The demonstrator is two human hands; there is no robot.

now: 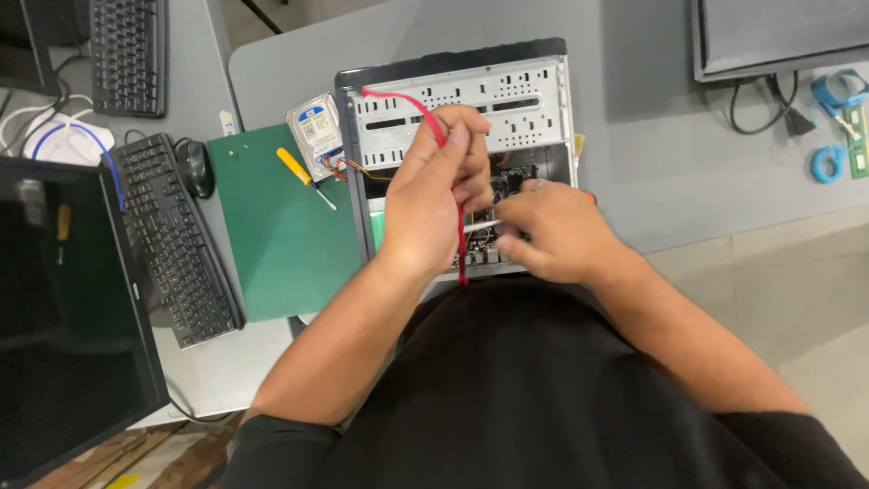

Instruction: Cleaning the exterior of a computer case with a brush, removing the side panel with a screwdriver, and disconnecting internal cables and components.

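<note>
A grey work surface (pixel 670 154) is carrying an opened desktop computer case (pixel 462 100), lying on its side with its perforated metal drive bay facing up and the circuit board showing below it. A person in a black shirt is leaning over the case, both bare hands working above the board. The left hand (pixel 434 195) is gripping a flat red data cable (pixel 425 113), fingers (pixel 471 177) curled together around it; the cable is arching up from the top left corner of the drive bay, passing through the fist and hanging down to the near edge of the case. The right hand (pixel 552 231) is resting just beside the left, its fingers closed on a thin silvery tool (pixel 482 225) whose tip is pointing left toward the red cable; what kind of tool it is cannot be told. To the left of the case, a hard drive (pixel 315 131) is lying with thin coloured wires running from it into the case, and a yellow-handled screwdriver (pixel 303 177) is sitting on a green mat (pixel 281 244). Farther left, a black keyboard (pixel 172 240) and mouse (pixel 195 167) are lying near a dark monitor (pixel 63 308). At the far right, blue cable coils (pixel 828 163) are resting on the surface.
</note>
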